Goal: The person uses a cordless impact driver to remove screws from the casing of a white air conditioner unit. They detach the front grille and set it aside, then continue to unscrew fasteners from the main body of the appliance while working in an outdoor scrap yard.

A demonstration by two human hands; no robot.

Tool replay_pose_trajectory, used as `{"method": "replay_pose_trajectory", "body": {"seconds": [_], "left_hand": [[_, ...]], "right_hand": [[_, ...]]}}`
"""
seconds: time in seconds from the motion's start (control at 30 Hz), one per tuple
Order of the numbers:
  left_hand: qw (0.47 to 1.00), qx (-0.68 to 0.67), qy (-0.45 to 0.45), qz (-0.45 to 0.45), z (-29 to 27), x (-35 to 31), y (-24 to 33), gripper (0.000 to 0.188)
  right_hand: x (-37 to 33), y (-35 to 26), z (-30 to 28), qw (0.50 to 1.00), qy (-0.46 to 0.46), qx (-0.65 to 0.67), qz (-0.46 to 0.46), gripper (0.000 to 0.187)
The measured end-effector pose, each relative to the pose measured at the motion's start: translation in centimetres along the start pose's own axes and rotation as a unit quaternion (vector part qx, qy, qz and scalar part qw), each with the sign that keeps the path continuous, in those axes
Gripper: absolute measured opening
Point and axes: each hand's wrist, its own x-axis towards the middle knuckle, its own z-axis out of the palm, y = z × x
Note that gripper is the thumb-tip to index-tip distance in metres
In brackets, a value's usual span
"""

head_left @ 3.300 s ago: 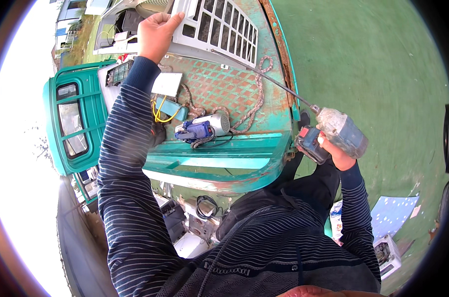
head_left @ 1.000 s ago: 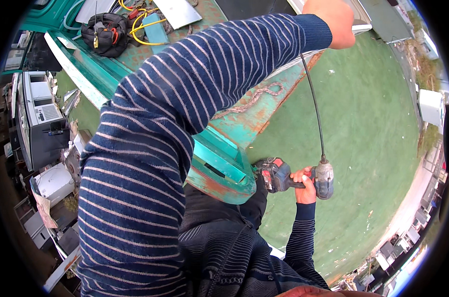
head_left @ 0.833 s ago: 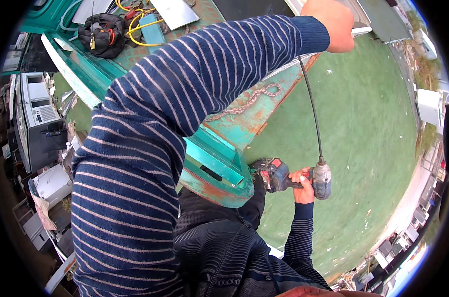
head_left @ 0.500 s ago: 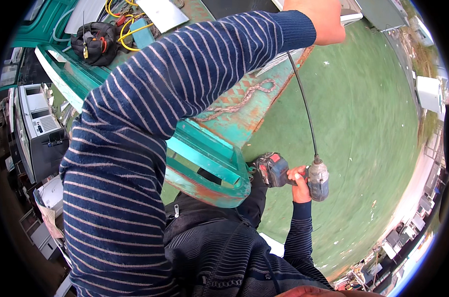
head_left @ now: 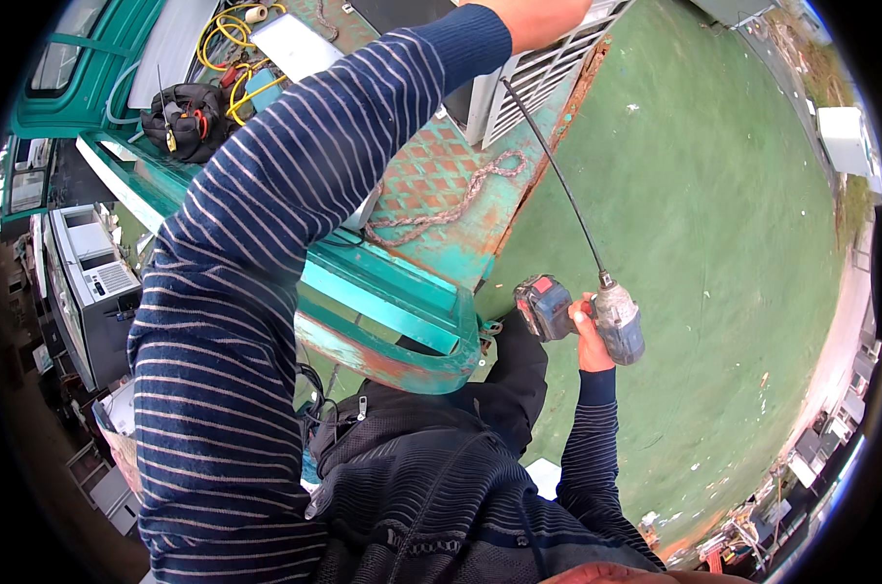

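My right hand (head_left: 589, 334) is wrapped round the grip of a cordless impact driver (head_left: 618, 321) with a block battery. A long thin dark bit (head_left: 562, 190) runs from its chuck up to the left, its tip at the edge of a white slatted grille (head_left: 556, 68). The grille belongs to a boxy metal unit on the truck bed; whether the tip touches it I cannot tell. My left arm reaches across to the top of the view, where my left hand (head_left: 538, 21) is over the unit. Its fingers are mostly out of view.
The green, rust-edged truck bed (head_left: 426, 170) carries a twisted rope (head_left: 455, 209), yellow hose (head_left: 229, 39), a black tool bag (head_left: 183, 122) and a white panel (head_left: 295, 44). A green side rail (head_left: 392, 302) is close to my waist. Green floor (head_left: 733, 243) spreads out on the right.
My left hand has moved left along the top. The driver's bit now leans further left, with its tip against or near the grille's edge. More of the grille shows.
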Motion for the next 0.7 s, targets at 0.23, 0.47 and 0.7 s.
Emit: {"method": "replay_pose_trajectory", "body": {"seconds": [0.23, 0.47, 0.7], "left_hand": [[0.906, -0.344, 0.055, -0.238, -2.9, -8.6, 0.9, 0.018], [0.590, -0.279, -0.214, -0.726, 4.8, -20.7, -6.2, 0.035], [0.613, -0.296, -0.251, -0.688, 15.5, -27.3, -10.6, 0.027]], "right_hand": [[1.0, 2.7, -1.5, 0.982, -0.046, -0.168, -0.074, 0.040], [0.8, 7.1, -3.3, 0.955, -0.020, 0.275, 0.107, 0.030], [-1.9, 8.3, -8.1, 0.931, 0.026, 0.292, 0.216, 0.028]]}}
